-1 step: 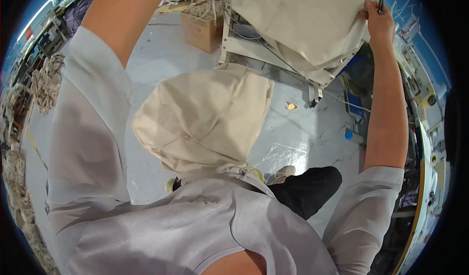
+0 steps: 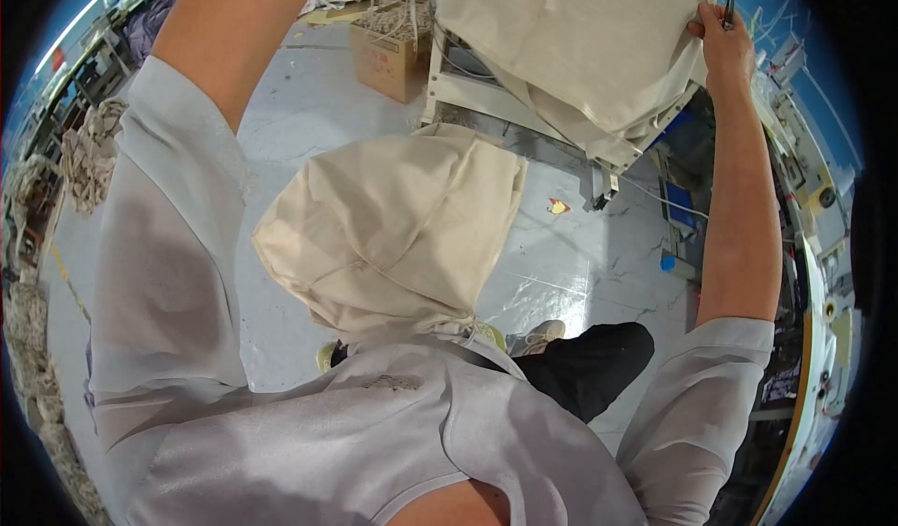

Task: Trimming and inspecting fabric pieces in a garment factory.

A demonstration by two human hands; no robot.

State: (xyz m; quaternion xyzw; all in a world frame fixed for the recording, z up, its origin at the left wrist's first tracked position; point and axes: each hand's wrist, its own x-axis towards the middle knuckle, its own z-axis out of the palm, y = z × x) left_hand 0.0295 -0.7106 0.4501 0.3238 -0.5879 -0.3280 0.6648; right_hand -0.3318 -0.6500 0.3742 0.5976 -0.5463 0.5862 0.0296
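A large sheet of cream cloth [image 2: 571, 35] hangs over the edge of a pale metal stand at the top. My right hand [image 2: 729, 54], raised at the upper right, pinches the cloth's right edge with its fingers closed. From the same hand a thin, pointed dark metal tool [image 2: 730, 8] sticks up; its exact kind is unclear. My left forearm [image 2: 245, 35] reaches up past the top edge, so the left hand is out of sight. Another bunched piece of cream cloth [image 2: 393, 227] spreads out in front of my body above the floor.
Beyond the cloth on the left stands a cardboard box [image 2: 388, 63] filled with scraps. The stand's metal frame [image 2: 505, 100] has a foot near a loose cable. Heaped fabric [image 2: 92, 157] lies along the left side. A workbench edge [image 2: 795, 404] runs down the right.
The hanging cloth looks smoother across its front, and its lower folds have shifted slightly. My right hand keeps its hold at the edge; both arms have barely moved.
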